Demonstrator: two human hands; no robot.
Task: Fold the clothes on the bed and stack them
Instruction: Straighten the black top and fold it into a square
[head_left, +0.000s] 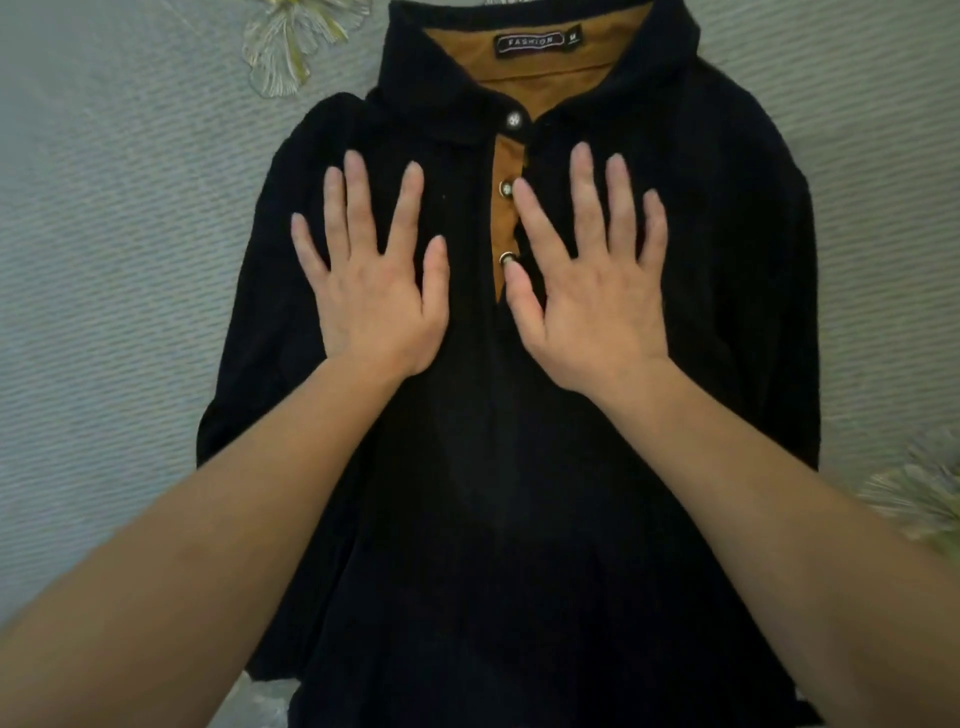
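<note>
My head view is filled by a grey, ribbed-weave bed cover; nothing of the room shows beyond it. It carries pale printed flowers, one at the far left and another at the right edge. A black long-bodied polo shirt lies front-up on the cover, collar away from me, hem running out of frame at the bottom. The fabric is dark on dark along its sides, so I cannot tell how the sleeves lie. Both bare forearms reach in from the lower corners. The left hand lies palm-down on the shirt's chest, left of the opening, with straight, spread fingers flat on the cloth, grasping nothing. The right hand lies the same way on the other side, released and splayed. The two hands are near each other but apart. The black turned-down collar is open over a mustard-brown lining, and a mustard-brown placket strip runs down between the hands. A black neck label reads FASHION. There are three small round buttons: the top one sits clear of both hands, the middle one is just beside the right index fingertip, and the lowest touches the right thumb tip.
</note>
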